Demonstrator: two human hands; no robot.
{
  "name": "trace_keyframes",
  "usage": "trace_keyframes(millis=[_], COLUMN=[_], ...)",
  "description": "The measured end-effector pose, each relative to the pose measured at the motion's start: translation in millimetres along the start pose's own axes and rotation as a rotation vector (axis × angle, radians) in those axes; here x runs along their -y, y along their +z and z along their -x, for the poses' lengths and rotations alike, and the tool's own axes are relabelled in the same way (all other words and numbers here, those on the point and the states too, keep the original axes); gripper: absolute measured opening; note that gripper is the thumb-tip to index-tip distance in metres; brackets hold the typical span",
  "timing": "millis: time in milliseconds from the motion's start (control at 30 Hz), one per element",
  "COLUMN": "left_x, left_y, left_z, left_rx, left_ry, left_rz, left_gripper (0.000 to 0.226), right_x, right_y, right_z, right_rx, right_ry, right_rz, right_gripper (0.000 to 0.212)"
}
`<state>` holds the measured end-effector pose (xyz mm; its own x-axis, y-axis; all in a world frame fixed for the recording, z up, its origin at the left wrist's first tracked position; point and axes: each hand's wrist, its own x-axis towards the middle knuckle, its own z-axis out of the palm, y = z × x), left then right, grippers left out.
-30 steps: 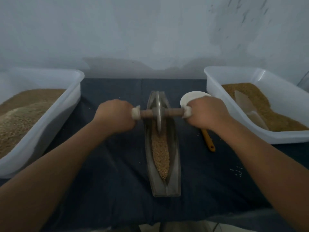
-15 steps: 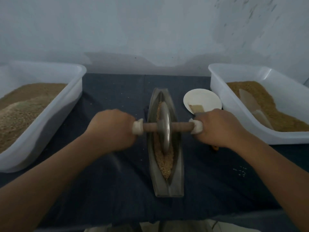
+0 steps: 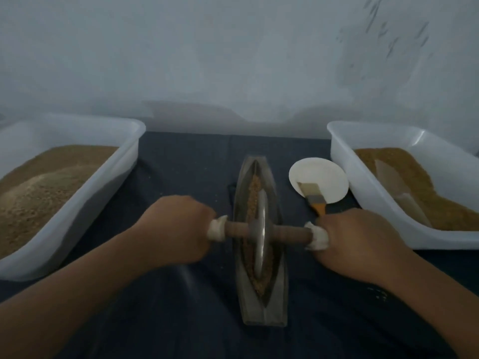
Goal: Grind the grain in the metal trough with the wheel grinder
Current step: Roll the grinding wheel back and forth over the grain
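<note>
The trough [image 3: 269, 313] is laid lengthwise on the dark-clothed worktop [image 3: 181, 167], between two white tubs, its narrow far end pointed at the wall; brown grain [image 3: 252, 187] is held in its groove, seen both beyond the wheel and at its near side. The wheel [image 3: 260, 237] is stood upright on its edge in the groove, about midway along the trough; a wooden axle [image 3: 290, 233] is passed through its centre and set crosswise over the trough, with a white wrap at each end.

The left hand [image 3: 178, 231] is clenched round the left end of the axle, the fingers curled under and the white wrap [image 3: 217, 228] showing at the thumb side; the right hand [image 3: 357, 244] is clenched round the right end in the same way, beside its wrap [image 3: 317, 235]; both hands are blurred.

The left tub [image 3: 85, 200] is filled with a heaped pale-brown meal; the right tub [image 3: 344, 161] is filled with darker grain, in which a pale scoop [image 3: 399, 187] is laid. A white dish [image 3: 318, 174] is placed just beside the right tub, near the trough's far half; a brush [image 3: 312, 196] with an orange handle is rested with its bristles in the dish, the handle's end hidden behind the right hand.
</note>
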<state>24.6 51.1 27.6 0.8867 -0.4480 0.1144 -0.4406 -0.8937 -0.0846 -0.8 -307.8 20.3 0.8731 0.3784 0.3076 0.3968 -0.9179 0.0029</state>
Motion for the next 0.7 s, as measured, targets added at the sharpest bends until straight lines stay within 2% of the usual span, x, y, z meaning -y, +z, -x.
trace_keyframes(millis=[67, 133, 233, 300, 367, 467, 533, 600, 700], left_x=[-1.2, 0.0, 7.9, 8.4, 3.8, -2.8, -6.0, -6.9, -5.9], left_y=[4.5, 6.5, 3.1, -5.6, -14.8, -16.6, -14.0, -11.8, -10.2], left_z=[-6.5, -33.4, -87.6, -109.3, -106.4, -60.8, -22.7, -7.3, -31.1], left_rx=[-0.034, -0.071, -0.08, -0.056, -0.028, 0.056, 0.026, -0.023, 0.007], left_ry=[-0.034, -0.105, -0.224, -0.249, -0.242, -0.128, -0.035, 0.012, -0.06], left_rz=[0.0, -0.048, -0.073, -0.066, -0.057, -0.035, -0.043, -0.083, -0.118], left_gripper=[0.033, 0.033, 0.037, 0.035, 0.032, 0.023, 0.023, 0.026, 0.028], right_x=[-1.1, -5.6, -17.1, -20.8, -21.5, -15.0, -8.7, -3.8, -2.2], right_y=[0.8, 9.4, 25.5, 25.9, 22.6, 17.8, 11.7, 2.0, 4.2], right_z=[-14.0, -48.5, -99.1, -118.7, -121.1, -80.1, -38.9, -15.4, -35.4], right_rx=[0.11, 0.156, 0.064, 0.016, 0.095, 0.294, 0.258, 0.265, 0.271], right_ry=[0.025, 0.145, 0.246, 0.241, 0.265, 0.24, 0.135, 0.114, 0.149], right_rz=[0.032, 0.078, 0.102, 0.145, 0.133, 0.041, 0.004, -0.024, 0.008], right_gripper=[0.04, 0.044, 0.053, 0.047, 0.038, 0.03, 0.037, 0.046, 0.051])
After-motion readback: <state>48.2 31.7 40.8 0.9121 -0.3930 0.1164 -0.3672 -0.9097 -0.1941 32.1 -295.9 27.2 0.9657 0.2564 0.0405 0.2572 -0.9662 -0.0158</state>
